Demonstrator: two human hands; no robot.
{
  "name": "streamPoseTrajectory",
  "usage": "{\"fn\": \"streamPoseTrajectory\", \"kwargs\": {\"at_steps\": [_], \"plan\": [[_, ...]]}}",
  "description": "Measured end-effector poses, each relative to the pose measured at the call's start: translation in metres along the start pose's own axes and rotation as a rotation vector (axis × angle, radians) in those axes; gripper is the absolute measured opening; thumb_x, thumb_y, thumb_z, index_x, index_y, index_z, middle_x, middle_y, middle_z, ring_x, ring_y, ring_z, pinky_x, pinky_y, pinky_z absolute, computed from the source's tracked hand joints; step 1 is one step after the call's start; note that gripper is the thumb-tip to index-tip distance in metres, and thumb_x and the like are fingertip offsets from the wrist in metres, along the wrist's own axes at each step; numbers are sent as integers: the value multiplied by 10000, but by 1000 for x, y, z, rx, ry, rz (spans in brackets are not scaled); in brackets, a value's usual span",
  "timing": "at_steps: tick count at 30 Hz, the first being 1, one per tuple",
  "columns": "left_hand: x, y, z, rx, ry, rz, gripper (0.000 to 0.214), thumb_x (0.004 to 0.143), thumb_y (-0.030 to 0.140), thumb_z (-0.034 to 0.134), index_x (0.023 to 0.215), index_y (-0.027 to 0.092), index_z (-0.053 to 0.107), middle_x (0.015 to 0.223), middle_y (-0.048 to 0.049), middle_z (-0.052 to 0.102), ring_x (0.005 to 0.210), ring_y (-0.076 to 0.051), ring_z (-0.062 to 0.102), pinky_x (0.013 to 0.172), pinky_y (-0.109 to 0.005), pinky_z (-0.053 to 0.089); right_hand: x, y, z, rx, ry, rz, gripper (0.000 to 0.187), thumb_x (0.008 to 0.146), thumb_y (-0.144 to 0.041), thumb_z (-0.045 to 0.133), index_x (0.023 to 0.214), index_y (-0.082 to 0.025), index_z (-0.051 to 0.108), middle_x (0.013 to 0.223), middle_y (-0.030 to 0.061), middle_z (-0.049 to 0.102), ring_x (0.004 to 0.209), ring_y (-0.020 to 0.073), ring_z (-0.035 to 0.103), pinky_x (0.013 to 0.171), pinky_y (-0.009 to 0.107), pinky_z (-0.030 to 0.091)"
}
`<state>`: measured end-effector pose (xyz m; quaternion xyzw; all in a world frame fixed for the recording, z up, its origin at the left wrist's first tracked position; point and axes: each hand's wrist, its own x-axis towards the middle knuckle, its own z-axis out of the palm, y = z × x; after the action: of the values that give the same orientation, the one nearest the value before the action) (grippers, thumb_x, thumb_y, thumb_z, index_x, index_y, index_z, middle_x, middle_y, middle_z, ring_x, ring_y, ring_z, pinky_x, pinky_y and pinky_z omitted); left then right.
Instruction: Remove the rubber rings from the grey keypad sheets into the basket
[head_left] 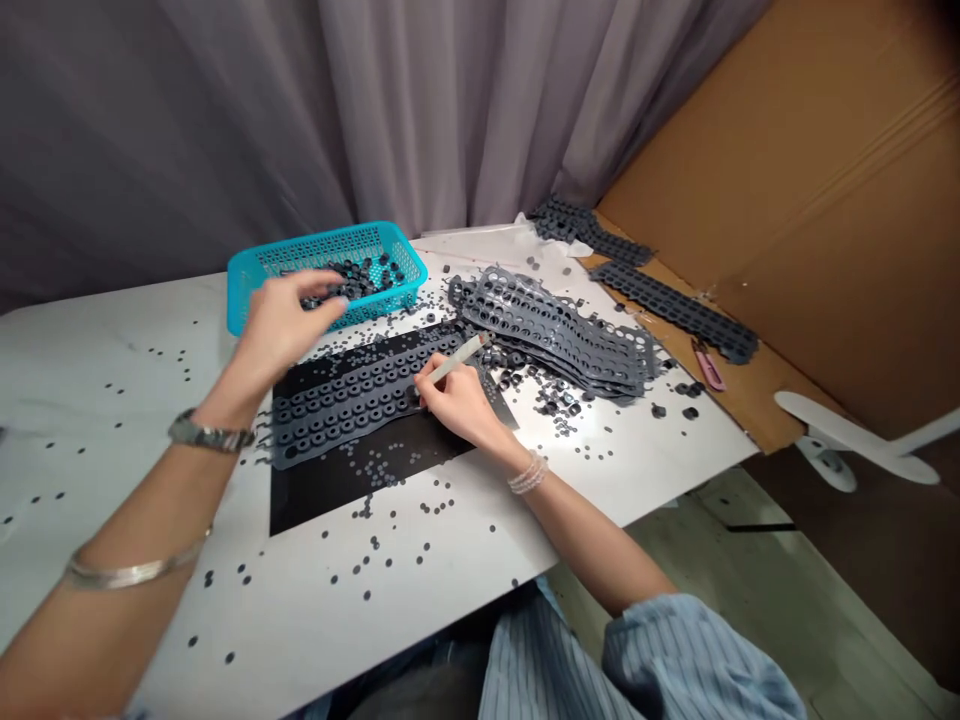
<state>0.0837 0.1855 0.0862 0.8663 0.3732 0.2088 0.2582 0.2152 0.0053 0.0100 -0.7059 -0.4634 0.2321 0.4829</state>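
Observation:
My left hand (281, 318) hovers at the front rim of a turquoise plastic basket (238, 262). Its thumb and fingers are apart, and nothing shows between them. Small black rubber rings (360, 278) lie inside the basket. My right hand (461, 402) grips a pale pen-like tool (456, 362), whose upper end slants up to the right. The tool's lower tip is hidden by the fingers. Under that hand lies a dark grey rubber sheet (349, 400) with rows of raised rings, flat on a black mat (315, 498).
A stack of perforated grey sheets (559, 335) lies right of the mat. More strips (675, 305) and a pink cutter (709, 365) rest beside a cardboard wall (810, 180). Small black discs (367, 560) are scattered over the white table (135, 350). A grey curtain (420, 110) hangs behind.

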Motion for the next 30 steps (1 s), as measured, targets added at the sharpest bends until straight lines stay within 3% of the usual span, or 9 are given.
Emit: {"fn": "streamPoseTrajectory", "kwargs": {"at_steps": [2,4,6,12,18,22,27,30], "plan": [[-29,8,14,68,-186,111,263,854,330,638,1041,183,750,1044,-69,735,951,-220,633,877,-374,484,0,0,2,-26,-22,-15,189,872,-241,517,685,-216,528,583,-32,590,541,129,523,602,248,374],[-52,12,28,169,-360,269,237,853,286,613,1016,193,758,1008,-68,725,933,-231,627,870,-385,473,-1,1,2,-44,-38,-30,189,870,-228,512,682,-215,520,586,-32,590,547,128,527,608,248,372],[-66,13,41,264,-403,335,252,859,263,586,1037,189,749,1011,-83,694,982,-260,598,887,-407,458,-1,2,3,-53,-54,-33,178,867,-218,509,690,-215,520,595,-33,594,556,128,533,612,246,373],[-74,14,56,309,-342,337,161,847,220,569,855,200,729,948,-107,630,967,-295,539,835,-417,439,-2,2,5,-97,-65,-55,157,878,-239,507,722,-222,519,624,-27,597,584,145,556,621,257,376],[-75,15,64,300,-273,322,127,823,193,569,798,196,694,907,-117,605,955,-317,521,845,-446,427,-3,5,8,-147,-80,-100,141,892,-231,493,751,-231,502,650,-24,596,593,154,564,613,258,366],[-74,11,70,203,-266,294,154,813,182,560,704,203,667,845,-97,574,910,-296,517,833,-437,426,-4,8,12,-185,-78,-176,137,900,-204,467,767,-234,472,697,-2,621,629,168,579,627,266,349],[-73,0,52,-15,-327,226,116,805,270,646,738,220,727,896,-50,620,864,-225,566,817,-371,433,-4,7,14,-225,-48,-169,131,899,-200,474,774,-236,465,651,2,590,598,177,552,609,279,318],[-76,-9,35,-309,-225,5,111,760,331,748,792,224,756,942,-37,675,844,-181,599,768,-301,458,-3,6,11,-176,-50,-126,148,896,-225,495,748,-234,485,613,-13,578,579,165,547,609,268,345]]}}
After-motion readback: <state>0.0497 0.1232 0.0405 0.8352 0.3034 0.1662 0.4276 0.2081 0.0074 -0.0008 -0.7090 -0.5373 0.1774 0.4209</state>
